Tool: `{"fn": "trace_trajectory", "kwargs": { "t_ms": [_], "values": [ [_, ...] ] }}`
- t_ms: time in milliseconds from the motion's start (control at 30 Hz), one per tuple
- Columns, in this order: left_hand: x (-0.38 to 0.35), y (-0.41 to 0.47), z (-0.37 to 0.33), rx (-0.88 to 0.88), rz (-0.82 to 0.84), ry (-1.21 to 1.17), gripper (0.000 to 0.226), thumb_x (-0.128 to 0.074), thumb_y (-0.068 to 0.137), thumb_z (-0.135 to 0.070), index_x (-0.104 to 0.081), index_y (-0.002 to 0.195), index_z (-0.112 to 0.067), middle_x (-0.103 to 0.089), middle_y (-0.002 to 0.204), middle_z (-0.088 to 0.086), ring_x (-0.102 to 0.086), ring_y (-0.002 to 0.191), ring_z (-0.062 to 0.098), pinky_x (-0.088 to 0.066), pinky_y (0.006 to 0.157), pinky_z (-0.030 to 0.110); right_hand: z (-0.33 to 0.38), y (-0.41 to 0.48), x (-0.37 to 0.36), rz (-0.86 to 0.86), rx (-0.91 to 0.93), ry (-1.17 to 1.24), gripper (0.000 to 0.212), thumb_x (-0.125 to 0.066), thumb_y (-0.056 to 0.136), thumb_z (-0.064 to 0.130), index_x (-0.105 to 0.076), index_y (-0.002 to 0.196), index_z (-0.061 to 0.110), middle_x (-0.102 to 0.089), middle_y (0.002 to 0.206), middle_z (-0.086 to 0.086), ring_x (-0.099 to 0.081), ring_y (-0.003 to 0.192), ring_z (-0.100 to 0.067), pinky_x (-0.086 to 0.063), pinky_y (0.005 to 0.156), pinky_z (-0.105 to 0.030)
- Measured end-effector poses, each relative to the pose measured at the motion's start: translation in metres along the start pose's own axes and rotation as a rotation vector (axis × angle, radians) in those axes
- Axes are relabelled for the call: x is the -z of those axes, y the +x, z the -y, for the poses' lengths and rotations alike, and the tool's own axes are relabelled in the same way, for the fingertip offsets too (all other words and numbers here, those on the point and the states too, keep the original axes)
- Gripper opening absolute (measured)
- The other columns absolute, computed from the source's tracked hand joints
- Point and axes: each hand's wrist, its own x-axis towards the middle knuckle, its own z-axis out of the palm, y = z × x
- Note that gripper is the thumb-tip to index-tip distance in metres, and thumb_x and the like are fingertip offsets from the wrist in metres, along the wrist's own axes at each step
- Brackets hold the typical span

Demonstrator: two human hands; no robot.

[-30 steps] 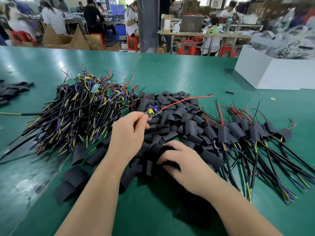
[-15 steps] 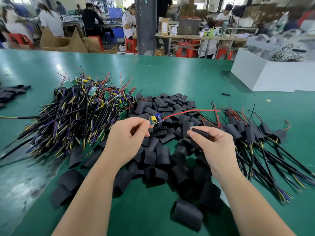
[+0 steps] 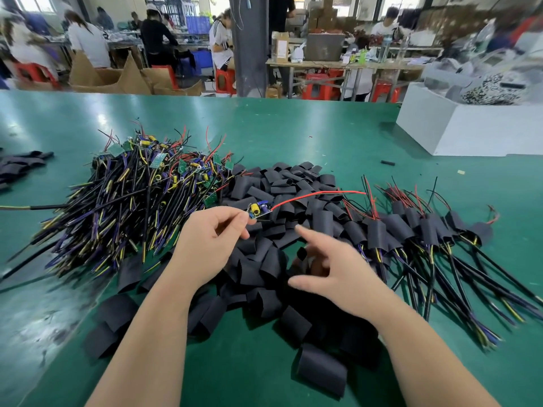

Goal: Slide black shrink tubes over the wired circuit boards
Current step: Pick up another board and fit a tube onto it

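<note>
Shrink tubes [image 3: 293, 183] heaped between bare boards [image 3: 182, 168] and sleeved boards [image 3: 396, 227].

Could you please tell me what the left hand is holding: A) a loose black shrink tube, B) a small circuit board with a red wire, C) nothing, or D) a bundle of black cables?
B: the left hand pinches a small circuit board by one end, its red wire trailing to the right above the loose shrink tubes.

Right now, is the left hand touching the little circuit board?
Touching. The head view shows the left hand pinching the circuit board at its left end between thumb and fingertip.
</note>
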Motion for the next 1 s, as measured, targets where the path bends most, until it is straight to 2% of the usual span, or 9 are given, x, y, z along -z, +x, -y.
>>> {"fn": "trace_trajectory", "kwargs": {
  "t_ms": [67, 167, 267, 333, 467, 567, 667, 833, 1000],
  "values": [
    [0.001, 0.000, 0.001, 0.006, 0.003, -0.048, 0.024, -0.055, 0.096, -0.020, -0.070, 0.082, -0.033, -0.064, 0.062, -0.014, -0.036, 0.041, 0.005, -0.030, 0.043, 0.017, 0.000, 0.003, 0.009, -0.147, -0.054, 0.257, 0.060, -0.085, 0.067, 0.026, -0.062, 0.121, 0.031, -0.072, 0.099, 0.013, -0.065, 0.087, 0.001, -0.045, 0.081, -0.007],
    [0.002, -0.001, 0.002, 0.017, 0.015, -0.159, 0.024, -0.054, 0.097, -0.020, -0.071, 0.082, -0.029, -0.061, 0.060, -0.015, -0.039, 0.041, -0.001, -0.028, 0.042, 0.009, -0.001, 0.006, 0.024, -0.480, -0.177, 0.873, 0.020, -0.078, 0.073, 0.019, -0.069, 0.091, 0.020, -0.073, 0.085, 0.005, -0.066, 0.076, -0.009, -0.053, 0.075, -0.021],
    [0.001, 0.000, 0.002, 0.029, 0.034, -0.232, 0.022, -0.054, 0.097, -0.016, -0.072, 0.085, -0.022, -0.062, 0.062, -0.013, -0.044, 0.043, -0.004, -0.031, 0.044, 0.005, -0.001, 0.007, 0.033, -0.602, -0.309, 1.514, 0.033, -0.074, 0.066, 0.028, -0.064, 0.089, 0.007, -0.071, 0.086, -0.006, -0.068, 0.078, -0.014, -0.055, 0.067, -0.021],
    [0.000, -0.001, 0.001, 0.033, 0.049, -0.235, 0.022, -0.054, 0.097, -0.015, -0.072, 0.087, -0.021, -0.063, 0.062, -0.012, -0.045, 0.043, -0.004, -0.031, 0.044, 0.005, 0.003, 0.007, 0.037, -0.653, -0.327, 1.701, 0.038, -0.074, 0.063, 0.027, -0.065, 0.090, 0.003, -0.072, 0.086, -0.007, -0.071, 0.082, -0.013, -0.056, 0.062, -0.019],
    [-0.003, -0.002, -0.003, -0.031, 0.075, -0.127, 0.023, -0.055, 0.096, -0.015, -0.072, 0.082, -0.023, -0.063, 0.058, -0.015, -0.045, 0.042, -0.002, -0.031, 0.044, 0.007, 0.015, 0.006, 0.037, -0.641, -0.297, 1.816, 0.039, -0.071, 0.065, 0.028, -0.064, 0.095, 0.004, -0.075, 0.089, -0.010, -0.072, 0.087, -0.013, -0.056, 0.059, -0.019],
    [-0.002, -0.002, -0.004, -0.053, 0.055, -0.042, 0.028, -0.056, 0.095, -0.019, -0.068, 0.076, -0.035, -0.068, 0.067, -0.011, -0.052, 0.051, 0.012, -0.042, 0.050, 0.029, 0.018, 0.005, 0.038, -0.590, -0.262, 1.820, 0.040, -0.069, 0.065, 0.032, -0.065, 0.096, 0.006, -0.075, 0.093, -0.009, -0.072, 0.079, -0.007, -0.056, 0.059, -0.018],
    [-0.003, -0.001, -0.003, -0.032, 0.034, -0.029, 0.030, -0.056, 0.095, -0.020, -0.067, 0.074, -0.038, -0.070, 0.072, -0.008, -0.055, 0.055, 0.027, -0.044, 0.052, 0.040, 0.018, 0.004, 0.040, -0.552, -0.204, 1.805, 0.039, -0.067, 0.067, 0.035, -0.066, 0.096, 0.009, -0.075, 0.091, -0.007, -0.071, 0.074, -0.005, -0.055, 0.059, -0.016],
    [-0.004, -0.001, -0.001, 0.004, 0.034, -0.085, 0.022, -0.055, 0.096, -0.017, -0.073, 0.085, -0.022, -0.066, 0.064, -0.012, -0.039, 0.039, -0.001, -0.029, 0.043, 0.010, 0.018, 0.003, 0.039, -0.476, -0.118, 1.761, 0.034, -0.064, 0.073, 0.038, -0.075, 0.083, 0.008, -0.074, 0.090, -0.003, -0.071, 0.081, -0.007, -0.055, 0.064, -0.017],
    [-0.004, 0.000, 0.002, 0.039, 0.062, -0.147, 0.023, -0.053, 0.097, -0.015, -0.072, 0.085, -0.011, -0.061, 0.054, -0.018, -0.041, 0.038, -0.003, -0.027, 0.042, 0.005, 0.016, 0.003, 0.037, -0.371, -0.039, 1.707, 0.039, -0.056, 0.082, 0.042, -0.073, 0.093, 0.009, -0.071, 0.096, -0.001, -0.068, 0.086, -0.008, -0.053, 0.069, -0.016]
  ]
}}
